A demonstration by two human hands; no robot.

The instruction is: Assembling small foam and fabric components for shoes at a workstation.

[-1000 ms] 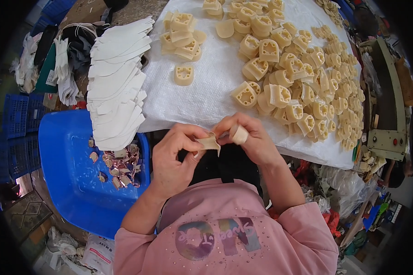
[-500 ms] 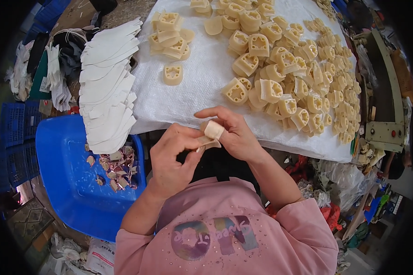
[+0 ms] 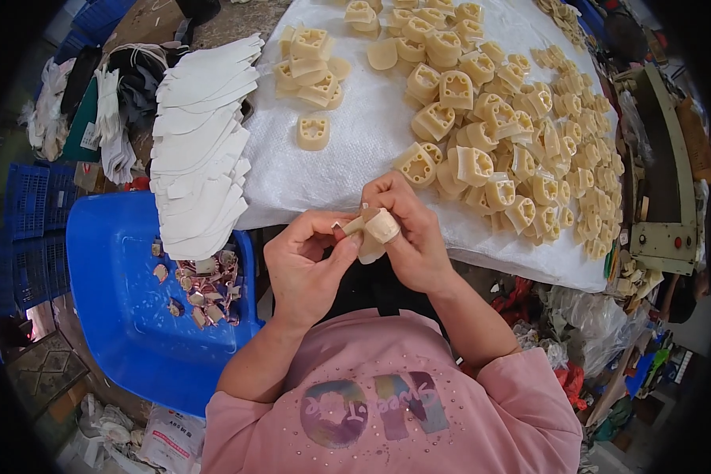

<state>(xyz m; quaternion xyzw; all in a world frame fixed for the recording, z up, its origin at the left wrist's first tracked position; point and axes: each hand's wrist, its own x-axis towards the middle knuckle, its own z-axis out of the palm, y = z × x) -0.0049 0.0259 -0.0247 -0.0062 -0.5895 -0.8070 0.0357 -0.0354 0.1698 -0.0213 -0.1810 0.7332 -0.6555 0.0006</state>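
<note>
A white woven sheet (image 3: 347, 150) spreads toward twelve o'clock, strewn with cream, blocky hollow moulded pieces (image 3: 482, 166). At nine o'clock sits a glossy blue plastic tub (image 3: 110, 284). At centre, the left hand (image 3: 308, 265) and right hand (image 3: 411, 233) pinch one small cream moulded piece (image 3: 375, 229) between curled fingers.

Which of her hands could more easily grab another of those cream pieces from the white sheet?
Probably the right hand: it sits closest to the heap of cream pieces, which spreads on the white sheet to its side. The left hand is lower, nearer the blue tub.
</note>
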